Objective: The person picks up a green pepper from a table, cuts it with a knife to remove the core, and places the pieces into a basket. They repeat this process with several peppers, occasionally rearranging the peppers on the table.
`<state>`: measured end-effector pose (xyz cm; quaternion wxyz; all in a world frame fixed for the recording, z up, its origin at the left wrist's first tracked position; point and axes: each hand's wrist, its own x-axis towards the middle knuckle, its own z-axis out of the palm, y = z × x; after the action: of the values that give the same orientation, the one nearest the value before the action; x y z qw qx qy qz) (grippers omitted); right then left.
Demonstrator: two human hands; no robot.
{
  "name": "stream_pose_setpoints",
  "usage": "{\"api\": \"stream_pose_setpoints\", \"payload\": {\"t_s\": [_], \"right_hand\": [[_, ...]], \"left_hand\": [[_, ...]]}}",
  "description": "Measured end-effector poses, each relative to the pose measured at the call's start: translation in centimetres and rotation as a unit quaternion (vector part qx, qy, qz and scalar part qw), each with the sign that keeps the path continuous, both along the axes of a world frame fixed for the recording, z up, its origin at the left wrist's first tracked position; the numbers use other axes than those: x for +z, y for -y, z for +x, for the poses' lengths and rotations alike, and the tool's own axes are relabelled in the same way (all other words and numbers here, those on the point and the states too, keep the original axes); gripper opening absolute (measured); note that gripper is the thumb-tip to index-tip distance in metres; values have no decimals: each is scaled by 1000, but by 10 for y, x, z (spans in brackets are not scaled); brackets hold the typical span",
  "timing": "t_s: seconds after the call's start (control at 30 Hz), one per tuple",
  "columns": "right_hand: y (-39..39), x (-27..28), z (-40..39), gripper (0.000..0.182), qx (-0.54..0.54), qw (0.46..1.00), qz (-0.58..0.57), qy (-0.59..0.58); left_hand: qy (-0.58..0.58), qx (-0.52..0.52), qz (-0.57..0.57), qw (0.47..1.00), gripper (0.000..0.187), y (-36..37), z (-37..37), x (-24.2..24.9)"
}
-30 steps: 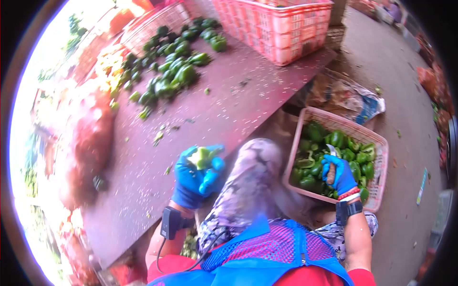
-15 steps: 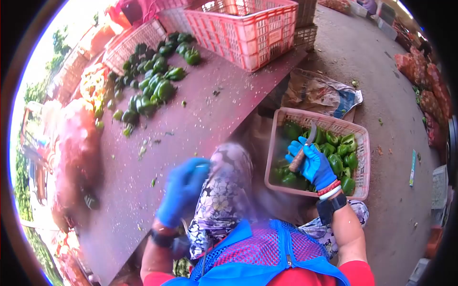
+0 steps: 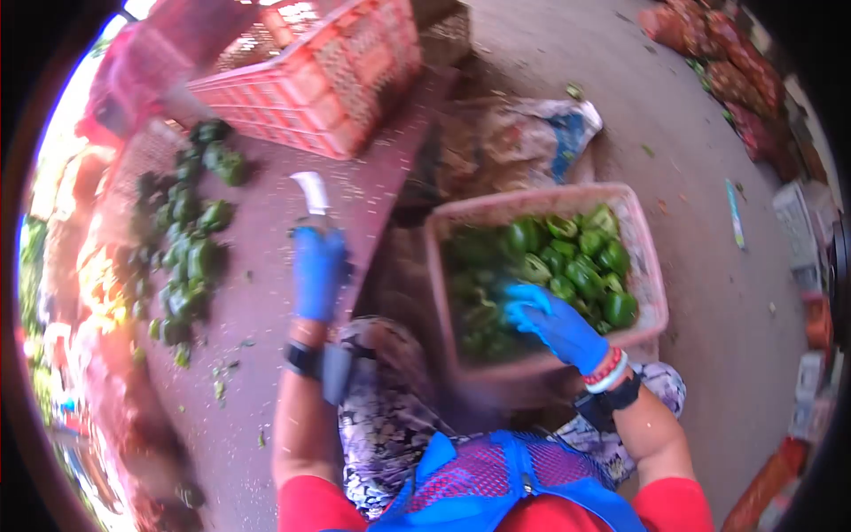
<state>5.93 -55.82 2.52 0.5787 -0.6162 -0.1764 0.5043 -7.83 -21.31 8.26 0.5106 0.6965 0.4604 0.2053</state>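
Observation:
My left hand (image 3: 319,270), in a blue glove, is over the dark red table top. Its fingers are closed round a knife; the pale curved blade (image 3: 310,192) sticks out beyond them, away from me, and the handle is mostly hidden. Over the pink plastic crate (image 3: 660,306) is my right hand (image 3: 558,328), also blue-gloved, its fingers stretched leftward above the contents. I see nothing held in it. Green bell peppers (image 3: 585,275) fill the crate, some cut open. The left part of the crate is blurred.
A heap of green peppers (image 3: 191,257) lies on the table (image 3: 239,372) at the left. Beyond it stands a larger red crate (image 3: 328,89). A crumpled sack (image 3: 505,142) is on the floor behind the pepper crate. Filled net sacks (image 3: 727,71) line the far right.
The knife was in my right hand and is now in my left. My left hand has moved forward over the table. The view has turned, shifting the crates leftward.

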Motion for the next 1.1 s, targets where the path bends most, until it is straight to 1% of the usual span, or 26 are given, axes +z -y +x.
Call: {"api": "stream_pose_setpoints", "payload": {"t_s": [0.07,0.1,0.13,0.17,0.2,0.23,0.27,0.3,0.33,0.37,0.4,0.43,0.47,0.5,0.53,0.57,0.6,0.63,0.67,0.73,0.83,0.87,0.9,0.93,1.03,1.1], "right_hand": [[20,-14,2,44,80,965,-92,234],[35,-19,10,44,123,927,-141,325],[48,-23,18,45,170,878,-189,407],[55,-17,30,46,149,855,-266,419],[62,-12,40,48,131,828,-341,426],[80,-31,47,49,20,808,-318,495],[85,-26,56,51,-21,796,-335,504],[85,-22,66,53,-60,781,-348,515],[83,-33,80,55,-52,737,-338,583],[80,-56,93,57,-43,689,-325,646],[77,-79,100,59,-32,637,-308,706],[73,-102,102,62,7,649,-308,696],[68,-126,102,65,46,661,-307,683],[63,-122,100,67,108,702,-302,636],[57,-115,99,69,166,740,-298,580],[55,-88,89,70,248,792,-283,480],[73,-99,77,63,300,732,-236,564],[94,-103,67,59,274,740,-221,573],[106,-103,63,56,245,750,-207,579],[108,-115,78,54,281,754,-180,565],[93,-115,98,51,350,734,-160,559],[89,-119,101,49,376,723,-157,558],[90,-126,100,46,385,717,-155,561],[91,-132,102,45,392,728,-153,541],[87,-142,107,44,397,740,-136,527],[85,-143,102,33,379,737,-154,539]], "left_hand": [[18,-12,-13,1000,17,-87,-6,-52],[-58,-43,28,997,25,-145,-16,-88],[-135,-24,76,988,35,-168,-17,-100],[-165,-8,66,984,43,-182,-18,-105],[-283,-8,250,926,50,-200,-22,-117],[-353,14,454,818,44,-164,-16,-95],[-416,10,470,778,49,-103,8,-47],[-375,-5,537,756,47,-68,24,-50],[-332,-18,599,728,45,-36,37,-51],[-181,-153,707,666,39,16,50,-41],[-210,-289,393,847,36,39,72,-72],[-111,-398,416,810,35,87,97,-74],[44,-461,351,814,43,121,111,-118],[46,-496,329,802,55,154,119,-148],[-62,-540,290,788,66,183,124,-153],[-60,-616,244,747,73,204,123,-188],[-30,-577,397,713,79,228,96,-188],[-46,-648,374,662,81,233,87,-182],[-7,-683,307,663,78,235,81,-184],[-6,-689,281,668,66,231,83,-188],[42,-725,292,622,53,216,104,-219],[67,-704,316,632,47,218,109,-222],[64,-705,329,625,47,219,110,-228],[58,-706,339,620,48,221,106,-232],[64,-712,301,631,45,216,112,-233],[35,-719,302,625,40,217,110,-233]]}}
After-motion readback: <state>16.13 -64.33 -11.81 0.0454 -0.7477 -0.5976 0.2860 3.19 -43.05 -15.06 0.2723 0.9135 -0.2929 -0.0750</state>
